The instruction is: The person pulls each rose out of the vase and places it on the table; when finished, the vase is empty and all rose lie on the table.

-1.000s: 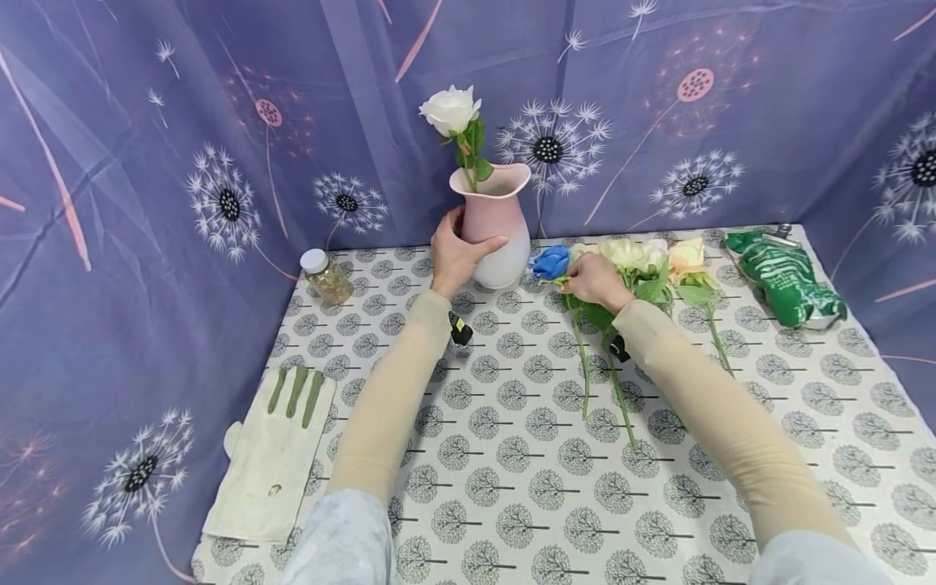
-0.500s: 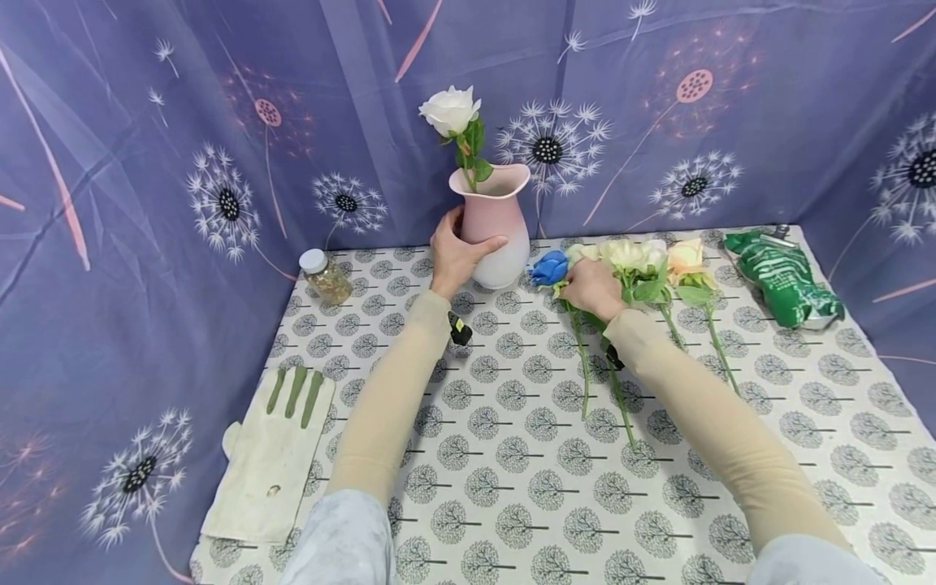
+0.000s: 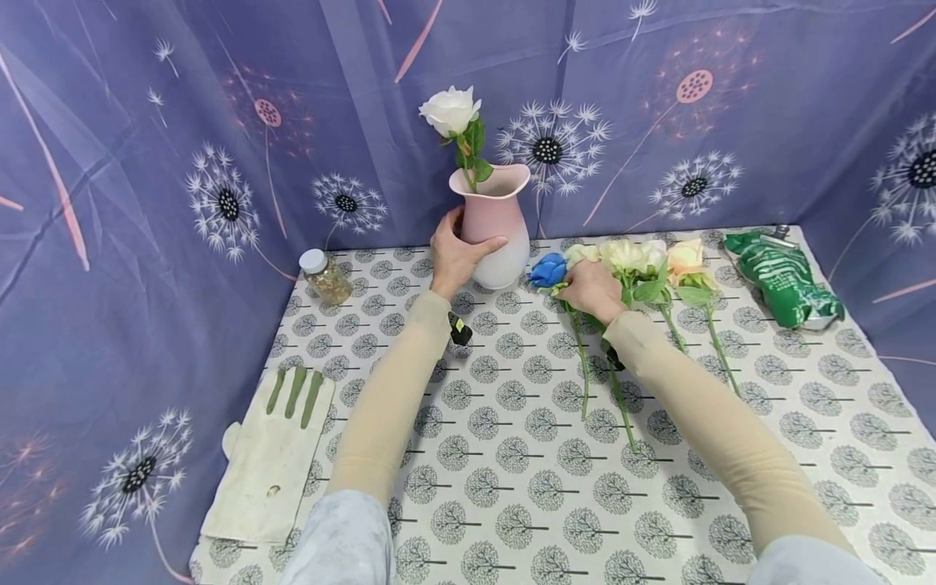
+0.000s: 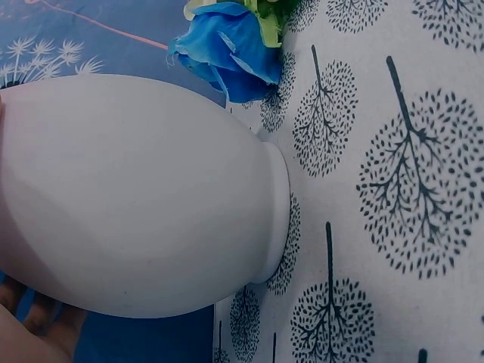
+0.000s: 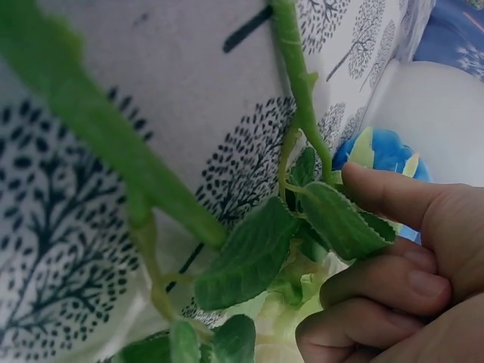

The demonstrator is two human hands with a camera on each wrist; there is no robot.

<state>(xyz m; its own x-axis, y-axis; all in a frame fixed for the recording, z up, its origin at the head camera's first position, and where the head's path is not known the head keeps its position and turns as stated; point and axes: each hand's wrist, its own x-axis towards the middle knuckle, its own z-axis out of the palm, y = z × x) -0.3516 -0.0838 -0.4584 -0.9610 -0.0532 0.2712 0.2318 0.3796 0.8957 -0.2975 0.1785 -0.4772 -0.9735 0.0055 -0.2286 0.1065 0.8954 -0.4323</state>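
Note:
My left hand (image 3: pixel 459 256) grips the side of a pink-to-white vase (image 3: pixel 496 227), thumb across its front. The vase stands upright, and one white rose (image 3: pixel 450 111) leans from the left of its wavy mouth. In the left wrist view, the vase's white lower body (image 4: pixel 144 197) fills much of the frame. My right hand (image 3: pixel 594 290) pinches a blue rose (image 3: pixel 548 270) by the stem just below its bloom. The right wrist view shows the thumb at the green stem (image 5: pixel 302 98), with curled fingers under a leaf (image 5: pixel 344 219). The blue rose lies close to the vase's base.
Cream roses (image 3: pixel 632 255) and a peach rose (image 3: pixel 686 262) lie right of my right hand, stems toward me. A crumpled green packet (image 3: pixel 786 276) lies at the back right. A white-capped jar (image 3: pixel 326 278) stands at the left, behind pale gloves (image 3: pixel 266 463).
My right hand has shifted slightly left and down at the blue rose, whose bloom has tilted a little. The left hand and the vase have stayed in place.

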